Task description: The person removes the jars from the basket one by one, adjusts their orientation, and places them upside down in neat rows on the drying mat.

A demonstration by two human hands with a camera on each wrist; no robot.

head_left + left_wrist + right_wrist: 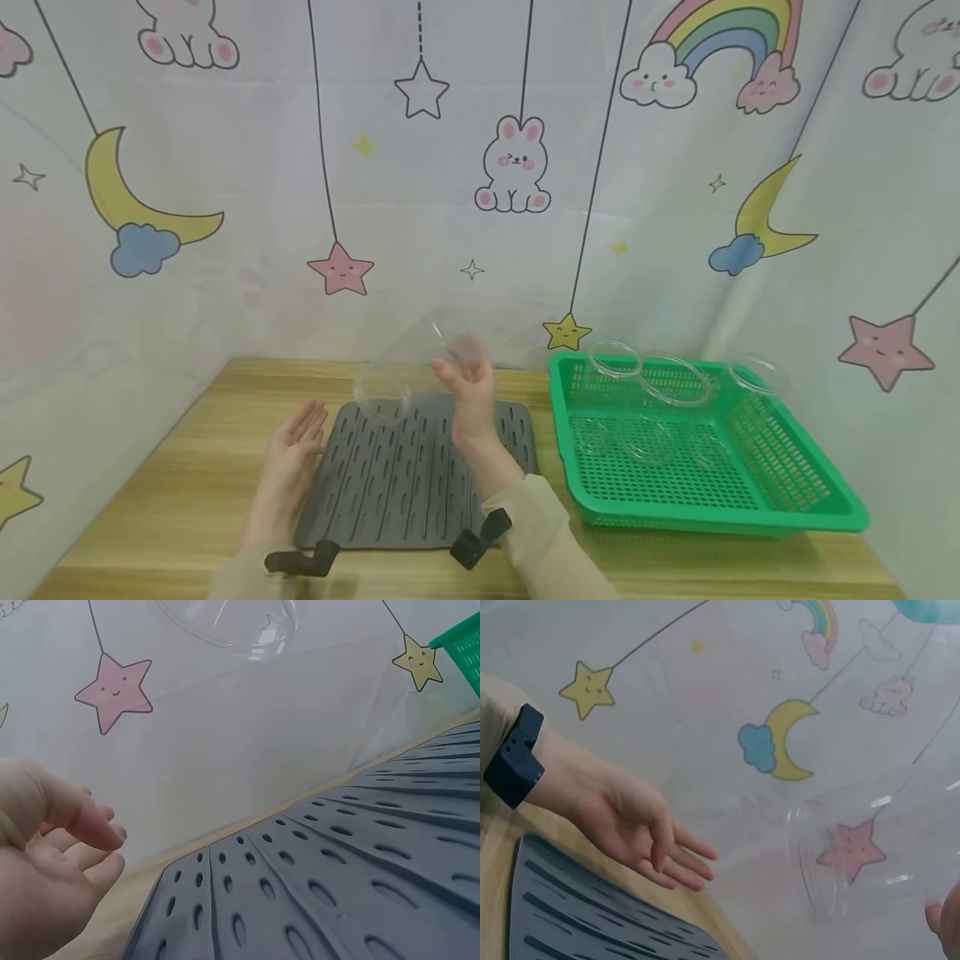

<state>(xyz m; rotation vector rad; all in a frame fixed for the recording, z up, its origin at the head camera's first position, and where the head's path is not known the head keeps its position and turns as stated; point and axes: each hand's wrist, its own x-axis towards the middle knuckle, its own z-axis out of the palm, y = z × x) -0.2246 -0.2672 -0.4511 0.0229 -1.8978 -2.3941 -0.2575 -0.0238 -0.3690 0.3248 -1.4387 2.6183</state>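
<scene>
A curtain printed with stars, moons, rabbits and a rainbow hangs round a wooden surface point(172, 500). A grey slotted mat point(405, 483) lies at the middle of it, and at 3 o'clock from the mat stands a green basket point(825, 500) holding several clear cups point(675, 379), some leaning at its far rim and others lying on its floor.

The right hand point(468, 396) is raised over the far edge of the mat, its fingers pinching the base of a clear plastic cup point(408, 367). The cup is tipped on its side in the air, mouth toward 9 o'clock, clear of the mat.

The left hand point(296, 442) sits at the mat's 9 o'clock edge, palm up with fingers relaxed and straight, holding nothing. It is below the cup and apart from it.
</scene>
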